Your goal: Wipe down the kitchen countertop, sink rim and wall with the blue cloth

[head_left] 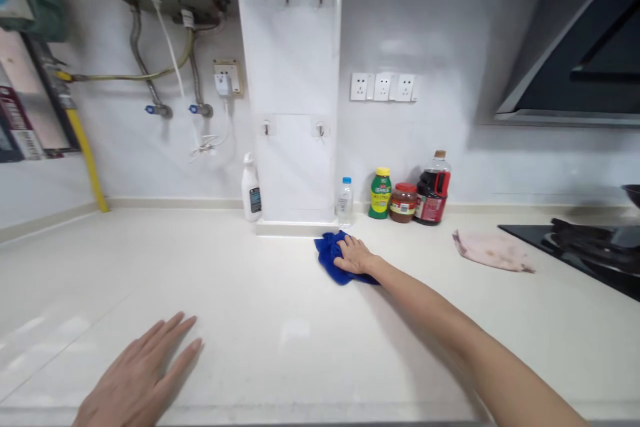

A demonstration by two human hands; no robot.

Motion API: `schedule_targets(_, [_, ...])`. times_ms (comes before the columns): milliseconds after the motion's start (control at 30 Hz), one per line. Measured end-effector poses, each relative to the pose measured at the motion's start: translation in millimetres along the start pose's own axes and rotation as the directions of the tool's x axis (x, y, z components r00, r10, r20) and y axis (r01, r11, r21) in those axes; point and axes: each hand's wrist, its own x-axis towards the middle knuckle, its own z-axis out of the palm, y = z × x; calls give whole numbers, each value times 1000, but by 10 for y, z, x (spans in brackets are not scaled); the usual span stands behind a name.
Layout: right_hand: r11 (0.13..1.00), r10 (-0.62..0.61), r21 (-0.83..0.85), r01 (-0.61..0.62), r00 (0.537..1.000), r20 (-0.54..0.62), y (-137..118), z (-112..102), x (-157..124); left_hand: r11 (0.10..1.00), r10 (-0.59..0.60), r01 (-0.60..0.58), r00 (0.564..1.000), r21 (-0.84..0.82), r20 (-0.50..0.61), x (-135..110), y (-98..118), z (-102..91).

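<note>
My right hand (354,255) reaches far across the white countertop (280,320) and presses on a crumpled blue cloth (330,255), fingers curled over it, near the foot of the white wall column. My left hand (143,373) lies flat on the countertop close to the front edge, fingers stretched out and holding nothing.
Against the back wall stand a white pump bottle (251,190), a small clear water bottle (345,203), a green bottle (381,193), a red-lidded jar (403,203) and a dark sauce bottle (433,189). A pinkish rag (493,250) lies beside the black stove (590,243) at right.
</note>
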Motion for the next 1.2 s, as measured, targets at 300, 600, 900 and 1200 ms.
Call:
schedule_targets(300, [989,111,-96,-109,994,19,-640,55,237,988,-152,155,979,-7,138,-83,316,-260])
schedule_targets(600, [957,-292,10,291,956,17,-1547,111,426,984,-163,171,979,-54,121,-121,368,-268])
schedule_targets(900, [922,-381,79,380,925,-1,-2319,172,728,969,-183,194,980,-155,83,-168,388,-289])
schedule_targets(1200, [695,-713,113,710,701,-15,-2827,254,100,933,-196,151,974,-328,-109,-136,275,-141])
